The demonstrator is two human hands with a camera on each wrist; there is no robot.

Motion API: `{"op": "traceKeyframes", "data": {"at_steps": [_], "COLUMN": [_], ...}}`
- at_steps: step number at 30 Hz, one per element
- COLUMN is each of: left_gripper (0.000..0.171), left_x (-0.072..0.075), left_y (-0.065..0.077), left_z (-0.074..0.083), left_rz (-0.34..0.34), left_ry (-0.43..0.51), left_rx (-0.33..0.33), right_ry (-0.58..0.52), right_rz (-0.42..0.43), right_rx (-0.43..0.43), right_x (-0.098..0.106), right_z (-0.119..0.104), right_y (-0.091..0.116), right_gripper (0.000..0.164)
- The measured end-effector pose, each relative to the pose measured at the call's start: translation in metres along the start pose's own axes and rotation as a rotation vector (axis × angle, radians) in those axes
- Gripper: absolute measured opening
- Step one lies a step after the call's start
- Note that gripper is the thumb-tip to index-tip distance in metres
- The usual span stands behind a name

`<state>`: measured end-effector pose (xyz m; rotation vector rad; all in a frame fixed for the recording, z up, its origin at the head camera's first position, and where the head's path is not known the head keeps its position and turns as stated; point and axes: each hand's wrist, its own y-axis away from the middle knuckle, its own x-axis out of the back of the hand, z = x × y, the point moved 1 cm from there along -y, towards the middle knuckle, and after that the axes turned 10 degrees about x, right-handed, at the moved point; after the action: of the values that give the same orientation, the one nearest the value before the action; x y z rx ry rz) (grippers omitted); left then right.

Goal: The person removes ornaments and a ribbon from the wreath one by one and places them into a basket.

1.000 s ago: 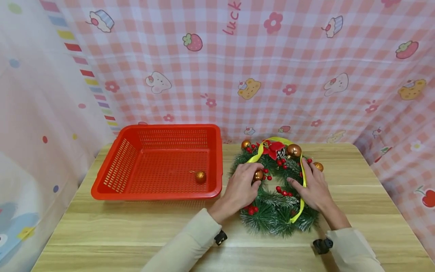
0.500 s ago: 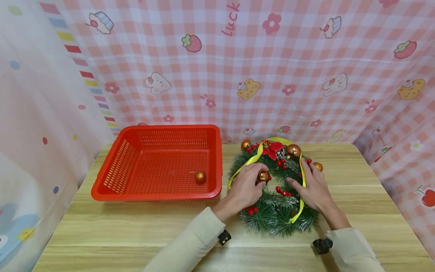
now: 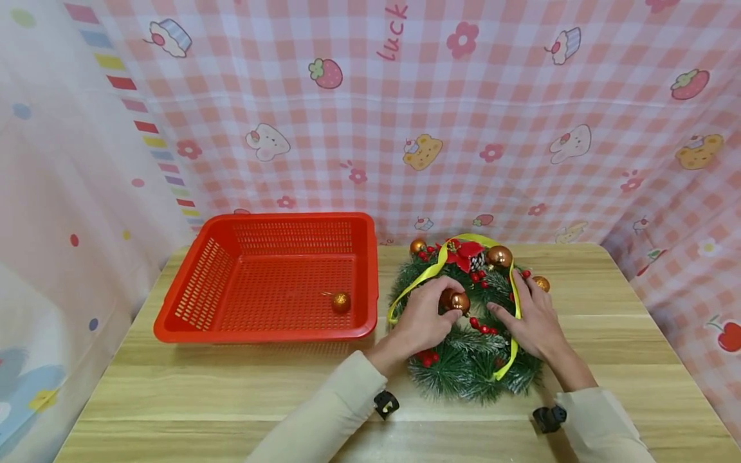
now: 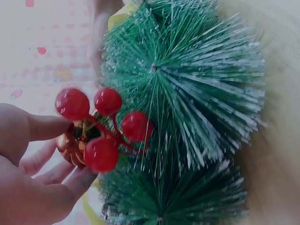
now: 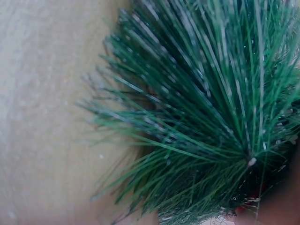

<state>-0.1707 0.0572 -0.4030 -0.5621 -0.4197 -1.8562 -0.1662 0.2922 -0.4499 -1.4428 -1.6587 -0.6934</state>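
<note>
A green Christmas wreath (image 3: pixel 463 366) with frosted tips lies at the right of the table, dressed with red berries (image 3: pixel 483 326), a red flower (image 3: pixel 465 255), a pinecone and gold baubles. My left hand (image 3: pixel 425 318) pinches a shiny copper bauble (image 3: pixel 460 303) between thumb and fingers over the ring's opening. In the left wrist view, berries partly cover that bauble (image 4: pixel 70 150). My right hand (image 3: pixel 535 318) holds the wreath's right side, thumb towards the opening; its fingertips are partly hidden among the needles. A yellow ribbon (image 3: pixel 442 257) loops over the wreath and passes by both hands.
A red plastic basket (image 3: pixel 266 333) stands to the left, with one glittery gold bauble (image 3: pixel 341 301) inside. The wooden table (image 3: pixel 231 399) runs to a checked curtain (image 3: pixel 370 109) behind it, with more curtain at both sides.
My left hand has moved a little to the right with the copper bauble, over the wreath's opening. More ribbon shows on the wreath's left side. The right hand has stayed in place.
</note>
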Motion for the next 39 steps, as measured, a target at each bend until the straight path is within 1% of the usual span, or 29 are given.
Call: {"op": "traceKeyframes", "data": {"at_steps": [2,4,10,19,21,26,30,35,39], "left_gripper": [0.029,0.03,0.033,0.033,0.035,0.046,0.045,0.044,0.051], "left_x": [0.003,0.006,0.013,0.017,0.018,0.02,0.02,0.023,0.027], "left_y": [0.0,0.0,0.001,0.0,0.0,0.0,0.002,0.004,0.004], "left_z": [-0.001,-0.002,-0.003,-0.005,-0.005,-0.004,-0.004,-0.004,-0.004], "left_rz": [0.027,0.061,0.143,0.222,0.226,0.204,0.201,0.218,0.208], "left_ry": [0.009,-0.002,-0.06,-0.096,-0.101,-0.115,-0.131,-0.159,-0.167], "left_rx": [0.019,0.027,0.043,0.085,0.1,0.131,0.132,0.137,0.141], "right_ry": [-0.002,-0.003,-0.004,-0.003,-0.004,0.001,0.0,0.001,0.002], "right_rz": [-0.002,-0.002,0.003,-0.004,-0.003,-0.003,-0.005,-0.002,0.0], "right_rx": [0.001,-0.001,0.003,-0.011,-0.011,-0.009,-0.009,-0.007,-0.004], "right_x": [0.0,0.001,0.002,0.0,0.0,0.0,-0.001,-0.002,-0.002], "right_z": [0.0,0.0,0.001,0.001,0.001,0.0,0.001,0.001,0.001], "right_y": [0.0,0.0,0.0,-0.001,-0.001,-0.001,0.0,0.0,0.001], "right_gripper": [0.09,0.09,0.089,0.089,0.089,0.088,0.088,0.087,0.087]}}
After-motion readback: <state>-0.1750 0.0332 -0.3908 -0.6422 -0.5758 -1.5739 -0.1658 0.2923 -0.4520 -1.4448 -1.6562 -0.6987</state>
